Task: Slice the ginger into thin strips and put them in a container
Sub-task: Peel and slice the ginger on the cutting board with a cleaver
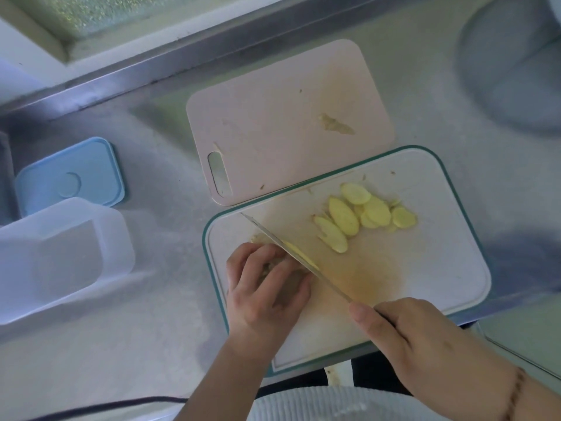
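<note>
On the white, green-rimmed cutting board (425, 268), my left hand (267, 287) curls over a piece of ginger (271, 264) and holds it down. My right hand (406, 332) grips the handle of a knife (291, 250), whose blade lies against the ginger's cut face with a fresh yellow slice on it. Several pale yellow ginger slices (361, 214) lie overlapped on the board's far half. A clear plastic container (57, 256) stands open at the left.
A pink cutting board (273, 123) with a ginger scrap (335, 124) lies beyond the white one. A blue lid (69, 177) sits behind the clear container. A round translucent vessel (513, 62) stands at the far right. The steel counter ends at a raised back edge.
</note>
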Demonstrator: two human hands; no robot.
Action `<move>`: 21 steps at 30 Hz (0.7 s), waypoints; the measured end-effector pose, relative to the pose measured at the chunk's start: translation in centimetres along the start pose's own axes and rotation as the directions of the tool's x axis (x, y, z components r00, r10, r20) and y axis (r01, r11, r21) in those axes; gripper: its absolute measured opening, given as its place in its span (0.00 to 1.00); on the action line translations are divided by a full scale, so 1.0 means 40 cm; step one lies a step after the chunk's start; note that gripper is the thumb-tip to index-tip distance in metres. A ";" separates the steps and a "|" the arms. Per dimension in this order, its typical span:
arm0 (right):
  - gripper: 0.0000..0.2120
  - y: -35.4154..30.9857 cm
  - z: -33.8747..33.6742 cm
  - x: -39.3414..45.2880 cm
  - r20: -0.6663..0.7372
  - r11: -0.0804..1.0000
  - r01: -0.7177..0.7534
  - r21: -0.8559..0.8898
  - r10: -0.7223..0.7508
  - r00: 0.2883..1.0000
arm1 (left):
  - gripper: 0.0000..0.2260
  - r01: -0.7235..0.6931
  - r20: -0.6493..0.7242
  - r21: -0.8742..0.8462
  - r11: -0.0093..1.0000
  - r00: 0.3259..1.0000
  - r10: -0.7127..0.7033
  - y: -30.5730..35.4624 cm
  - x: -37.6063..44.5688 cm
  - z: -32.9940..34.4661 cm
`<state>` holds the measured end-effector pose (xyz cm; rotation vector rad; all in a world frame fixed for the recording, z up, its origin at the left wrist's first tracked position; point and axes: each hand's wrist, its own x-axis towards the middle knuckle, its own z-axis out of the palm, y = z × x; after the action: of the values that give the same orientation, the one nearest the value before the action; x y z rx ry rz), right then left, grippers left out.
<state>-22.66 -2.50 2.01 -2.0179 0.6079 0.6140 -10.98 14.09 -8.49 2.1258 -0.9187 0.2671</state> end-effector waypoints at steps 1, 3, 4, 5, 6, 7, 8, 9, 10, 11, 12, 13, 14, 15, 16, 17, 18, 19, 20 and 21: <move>0.34 0.000 -0.001 0.004 0.005 1.000 -0.002 -0.003 0.002 1.000 | 0.11 0.004 -0.001 -0.005 1.000 1.000 -0.004 -0.001 0.000 0.000; 0.34 -0.001 -0.004 0.011 0.013 1.000 -0.007 -0.005 0.007 1.000 | 0.11 0.014 0.003 -0.011 1.000 1.000 -0.014 -0.001 0.000 0.000; 0.34 -0.002 -0.007 0.013 0.018 1.000 -0.010 -0.002 0.010 1.000 | 0.11 0.019 0.006 -0.015 1.000 1.000 -0.019 -0.001 0.001 0.000; 0.34 -0.004 -0.011 0.015 0.024 1.000 -0.013 0.001 0.013 1.000 | 0.11 0.023 0.008 -0.017 1.000 1.000 -0.022 0.000 0.001 -0.001; 0.34 -0.006 -0.014 0.016 0.029 1.000 -0.014 0.004 0.014 0.999 | 0.11 0.025 0.009 -0.017 1.000 1.000 -0.024 0.000 0.001 -0.001; 0.33 -0.008 -0.017 0.017 0.033 1.000 -0.016 0.004 0.016 0.999 | 0.11 0.026 0.011 -0.014 1.000 1.000 -0.025 0.000 0.001 -0.001; 0.33 -0.009 -0.019 0.018 0.034 1.000 -0.017 0.004 0.017 0.999 | 0.11 0.026 0.014 -0.011 1.000 1.000 -0.026 0.000 0.002 -0.001; 0.33 -0.010 -0.020 0.018 0.031 1.000 -0.017 0.003 0.017 0.999 | 0.11 0.028 0.018 -0.009 1.000 0.999 -0.028 0.000 0.002 -0.001; 0.33 -0.010 -0.020 0.018 0.025 1.000 -0.015 -0.002 0.015 1.000 | 0.12 0.031 0.021 -0.008 0.999 0.999 -0.031 0.000 0.001 -0.001; 0.33 -0.010 -0.020 0.017 0.017 1.000 -0.012 -0.011 0.012 1.000 | 0.12 0.034 0.022 -0.008 0.999 0.999 -0.034 0.002 0.000 -0.001; 0.34 -0.012 -0.018 0.014 0.011 1.000 -0.010 -0.014 0.010 1.000 | 0.11 0.035 0.019 -0.007 0.999 0.999 -0.035 0.003 -0.001 -0.001; 0.34 -0.013 -0.016 0.011 0.003 1.000 -0.014 -0.011 0.014 1.000 | 0.11 0.036 0.017 -0.007 0.999 0.999 -0.036 0.004 -0.002 -0.002; 0.35 -0.016 -0.013 0.008 -0.001 1.000 -0.023 -0.005 0.023 1.000 | 0.11 0.036 0.016 -0.008 0.999 0.999 -0.035 0.004 -0.002 -0.002; 0.35 -0.020 -0.011 0.005 -0.003 0.999 -0.036 -0.005 0.036 0.999 | 0.11 0.033 0.015 -0.009 0.999 0.999 -0.033 0.003 -0.003 -0.002; 0.36 -0.022 -0.009 0.001 -0.004 0.999 -0.050 -0.012 0.050 0.999 | 0.12 0.031 0.016 -0.009 0.999 0.999 -0.031 0.002 -0.004 -0.003; 0.36 -0.024 -0.008 -0.002 -0.005 0.998 -0.063 -0.020 0.063 0.998 | 0.13 0.030 0.018 -0.009 1.000 0.999 -0.030 0.001 -0.004 -0.003; 0.36 -0.025 -0.007 -0.004 -0.008 0.997 -0.067 -0.025 0.067 0.998 | 0.14 0.032 0.021 -0.010 0.999 0.999 -0.031 0.000 -0.005 -0.003; 0.37 -0.024 -0.007 -0.005 -0.013 0.998 -0.061 -0.033 0.061 0.998 | 0.15 0.034 0.023 -0.010 0.999 0.999 -0.033 -0.001 -0.007 -0.003; 0.37 -0.022 -0.005 -0.005 -0.013 0.998 -0.054 -0.042 0.054 0.998 | 0.17 0.034 0.025 -0.009 0.999 0.999 -0.034 -0.002 -0.008 -0.003; 0.37 -0.020 -0.004 -0.006 -0.011 0.998 -0.050 -0.047 0.050 0.999 | 0.17 0.033 0.025 -0.008 0.999 0.999 -0.033 -0.003 -0.009 -0.003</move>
<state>-22.29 -2.25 2.73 -2.0559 0.6567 0.6546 -11.13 14.41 -8.64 2.1394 -0.8967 0.2204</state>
